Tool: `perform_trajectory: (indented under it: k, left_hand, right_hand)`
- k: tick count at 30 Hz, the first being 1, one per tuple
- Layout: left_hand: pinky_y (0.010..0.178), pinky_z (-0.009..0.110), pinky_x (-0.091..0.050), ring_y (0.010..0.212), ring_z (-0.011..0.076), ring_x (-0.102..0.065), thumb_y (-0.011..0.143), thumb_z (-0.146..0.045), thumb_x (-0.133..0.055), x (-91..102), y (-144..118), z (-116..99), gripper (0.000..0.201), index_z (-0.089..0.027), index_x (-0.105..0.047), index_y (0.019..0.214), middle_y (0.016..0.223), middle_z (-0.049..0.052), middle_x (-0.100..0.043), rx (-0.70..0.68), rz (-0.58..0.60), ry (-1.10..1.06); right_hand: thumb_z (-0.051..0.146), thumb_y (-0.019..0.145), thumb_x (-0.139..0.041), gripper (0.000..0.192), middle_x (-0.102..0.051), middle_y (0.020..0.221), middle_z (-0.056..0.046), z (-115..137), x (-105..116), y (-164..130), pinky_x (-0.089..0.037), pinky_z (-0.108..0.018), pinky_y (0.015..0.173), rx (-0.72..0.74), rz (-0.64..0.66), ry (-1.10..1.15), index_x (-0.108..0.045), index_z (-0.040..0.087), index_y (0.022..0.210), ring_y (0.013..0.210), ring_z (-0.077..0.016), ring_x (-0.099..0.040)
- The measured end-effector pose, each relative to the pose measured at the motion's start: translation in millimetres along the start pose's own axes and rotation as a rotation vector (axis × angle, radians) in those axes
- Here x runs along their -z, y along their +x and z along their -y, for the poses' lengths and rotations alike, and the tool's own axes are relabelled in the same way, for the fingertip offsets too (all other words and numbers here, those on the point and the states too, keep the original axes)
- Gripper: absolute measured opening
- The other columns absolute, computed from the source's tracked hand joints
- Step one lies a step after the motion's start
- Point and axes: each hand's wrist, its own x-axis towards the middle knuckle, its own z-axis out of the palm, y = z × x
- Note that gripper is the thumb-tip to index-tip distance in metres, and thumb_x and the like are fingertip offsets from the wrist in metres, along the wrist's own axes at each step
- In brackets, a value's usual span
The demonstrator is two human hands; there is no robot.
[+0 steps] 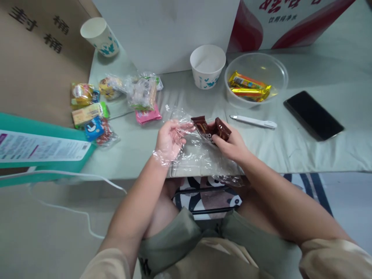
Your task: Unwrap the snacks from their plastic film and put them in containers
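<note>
Right now two brown snack packs are sitting in the right hand, fingers clenching round them just above the near edge of the table. One pack is pointing left toward the other hand, the other is tilting up to the right. Left hand is resting inside a clear plastic bag, fingers curling loosely on the film, grasping the bag & holding it open beside the packs. Bag is spreading flat under both hands and hanging a bit over the table edge.

Behind the hands, a white pen-like tool is lying on the table, and a clear bowl w/ yellow-wrapped bars is standing just past it. A paper cup is standing next to the bowl on the left; a 2nd paper cup is standing far left at the back. A black phone is lying well to the right. To the left, a pile of mixed snacks in wrappers is lying near a pink packet. A teal box is poking in at the left edge.
</note>
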Motion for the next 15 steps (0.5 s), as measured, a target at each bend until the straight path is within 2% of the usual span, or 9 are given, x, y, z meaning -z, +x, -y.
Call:
perform_trajectory:
  k: [3, 6, 10, 12, 15]
  left_hand:
    - [0.04, 0.022, -0.039, 0.101, 0.0285, -0.078, 0.064, -0.038, -0.059, -3.8, -8, -5, 0.022, -0.023, -0.053, 0.079, 0.101, 0.012, -0.08, 0.136, 0.09, -0.225]
    - [0.039, 0.022, -0.031, 0.095, 0.0275, -0.078, 0.062, -0.037, -0.06, -3.8, -12, -7, 0.022, -0.022, -0.055, 0.077, 0.098, 0.013, -0.08, 0.173, 0.137, -0.257]
    - [0.038, 0.021, -0.021, 0.069, 0.0171, -0.073, 0.062, -0.034, -0.059, 5.9, -7, -3, 0.021, -0.023, -0.042, 0.067, 0.077, 0.007, -0.073, 0.192, -0.037, -0.241]
    - [0.038, 0.021, -0.021, 0.061, 0.0139, -0.068, 0.062, -0.031, -0.057, 10.1, -3, -1, 0.022, -0.023, -0.037, 0.065, 0.071, 0.004, -0.068, 0.202, -0.09, -0.256]
    - [0.037, 0.02, -0.018, 0.054, 0.011, -0.063, 0.062, -0.027, -0.057, 10.6, -1, -3, 0.022, -0.022, -0.036, 0.063, 0.065, 0.002, -0.063, 0.244, -0.144, -0.349]
  right_hand:
    - [0.042, 0.082, -0.07, 0.041, -0.072, 0.109, -0.008, 0, -7, 1, -0.054, -0.043, 0.095, 0.013, 0.009, 0.027, -0.062, 0.021, 0.116, 0.1, -0.0236, -0.068]
    - [0.047, 0.08, -0.074, 0.042, -0.073, 0.11, -0.008, -2, -13, 2, -0.056, -0.046, 0.097, -0.054, -0.028, 0.126, -0.062, 0.022, 0.112, 0.101, -0.0247, -0.069]
    - [0.051, 0.076, -0.079, 0.047, -0.074, 0.12, -0.007, -5, -15, 3, -0.059, -0.051, 0.1, -0.17, -0.199, 0.364, -0.063, 0.026, 0.114, 0.11, -0.0275, -0.07]
    - [0.051, 0.074, -0.079, 0.049, -0.075, 0.119, -0.007, -5, -9, 3, -0.061, -0.052, 0.096, -0.148, -0.286, 0.442, -0.064, 0.028, 0.114, 0.111, -0.0299, -0.071]
    - [0.049, 0.072, -0.08, 0.046, -0.075, 0.11, -0.008, 1, 9, 3, -0.063, -0.049, 0.089, -0.094, -0.325, 0.524, -0.067, 0.026, 0.109, 0.109, -0.03, -0.072]
